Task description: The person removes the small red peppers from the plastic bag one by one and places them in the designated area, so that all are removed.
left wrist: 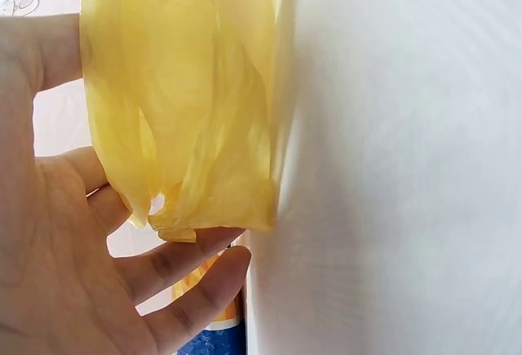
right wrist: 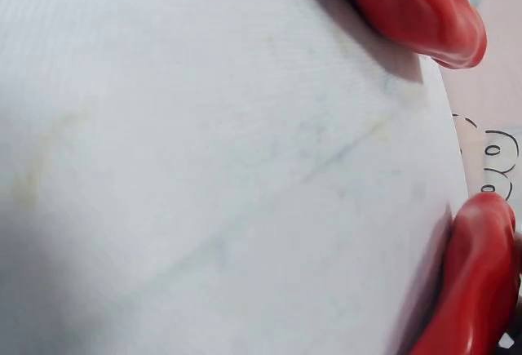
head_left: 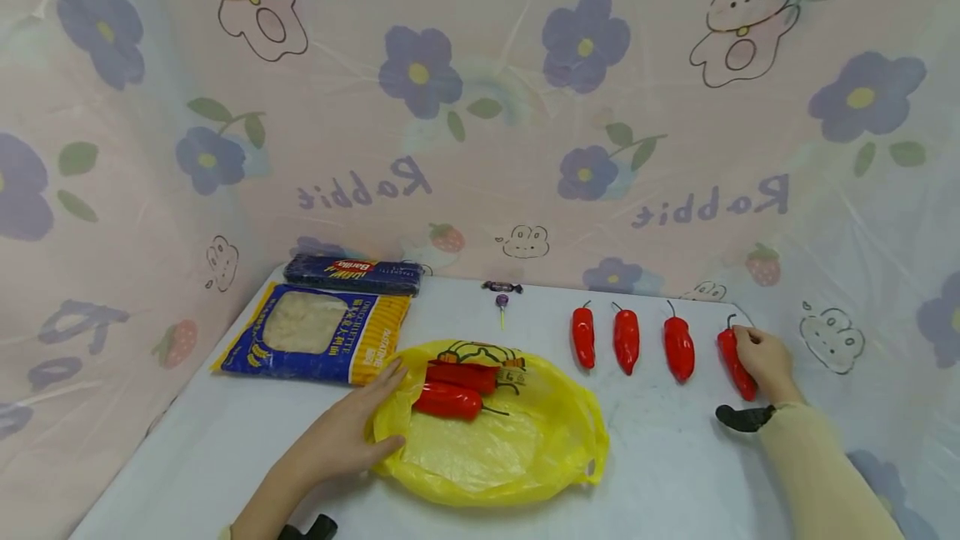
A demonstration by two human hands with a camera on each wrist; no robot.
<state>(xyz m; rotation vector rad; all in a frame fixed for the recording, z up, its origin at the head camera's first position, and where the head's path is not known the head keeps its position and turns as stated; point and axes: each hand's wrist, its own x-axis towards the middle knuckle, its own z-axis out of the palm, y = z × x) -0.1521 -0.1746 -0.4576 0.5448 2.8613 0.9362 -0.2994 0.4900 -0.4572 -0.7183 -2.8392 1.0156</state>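
My left hand (head_left: 341,433) rests against the left side of a yellow plastic bag (head_left: 573,419), its fingers spread along the outside; the left wrist view shows the bag's thin wall (left wrist: 179,102) beside them. The bag's mouth is wide, and two red chili peppers (head_left: 453,401) lie inside, partly hidden by its left rim. At the far right, my right hand (head_left: 770,363) pinches the upper part of another red chili pepper (head_left: 733,363). The right wrist view catches that pepper (right wrist: 477,273) at its right edge, with most of the hand out of frame.
Several more red peppers (head_left: 678,348) stand in a row left of my right hand. A lollipop (head_left: 502,302) and a wrapped candy (head_left: 502,287) lie at the back. Back left are a blue-yellow pasta bag (head_left: 303,323) and a dark blue spaghetti pack (head_left: 352,273). A patterned curtain (head_left: 495,140) borders the table.
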